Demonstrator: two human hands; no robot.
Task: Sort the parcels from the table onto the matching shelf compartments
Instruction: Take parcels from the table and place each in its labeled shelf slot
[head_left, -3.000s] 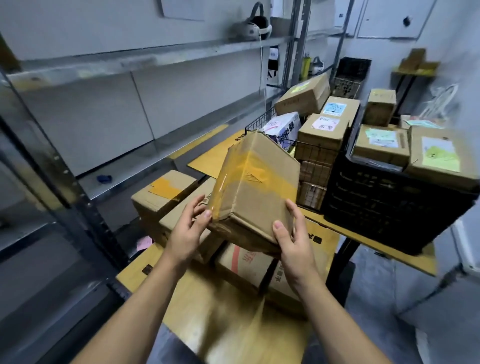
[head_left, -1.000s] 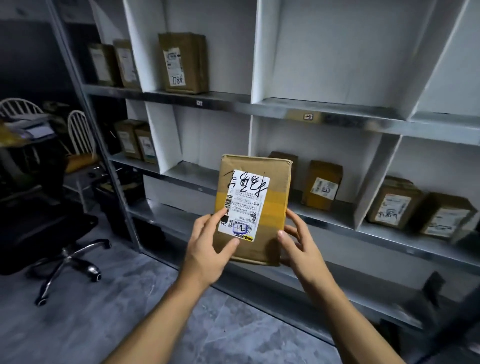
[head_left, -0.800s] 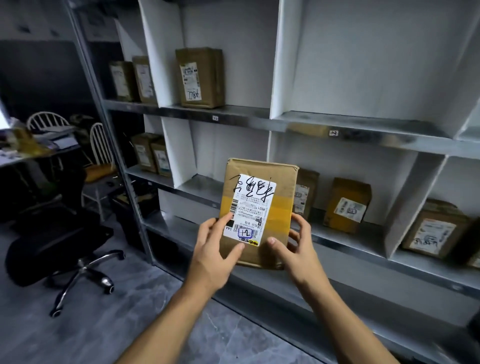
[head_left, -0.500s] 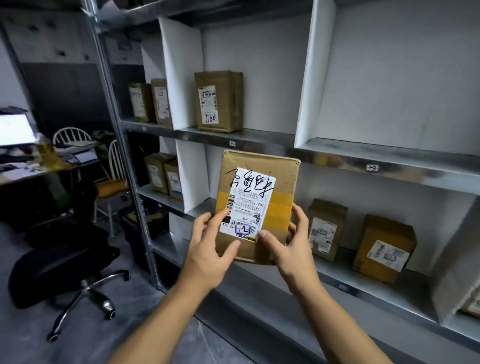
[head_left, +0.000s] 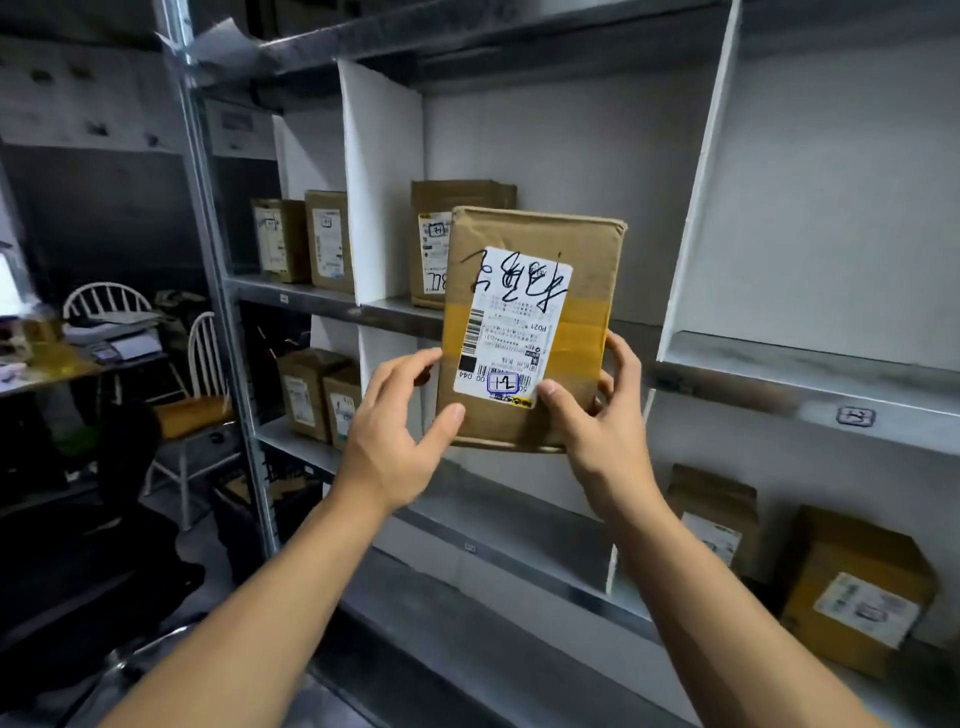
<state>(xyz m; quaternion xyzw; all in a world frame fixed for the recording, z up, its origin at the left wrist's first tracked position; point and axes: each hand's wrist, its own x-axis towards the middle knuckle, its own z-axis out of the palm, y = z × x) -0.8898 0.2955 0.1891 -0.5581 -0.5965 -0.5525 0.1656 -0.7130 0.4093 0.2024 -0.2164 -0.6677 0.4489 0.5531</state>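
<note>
With our left hand (head_left: 395, 441) and right hand (head_left: 597, 421) pinching the lower corners of the parcel (head_left: 530, 332), upright before the shelf (head_left: 395, 310), we should match its boxed mark, then slide it in label outward.

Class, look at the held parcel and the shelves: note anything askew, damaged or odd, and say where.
The parcel, gripped by the left hand and right hand, is upside down: the print and handwriting on its label read inverted. Its top right corner also looks crushed.
</note>
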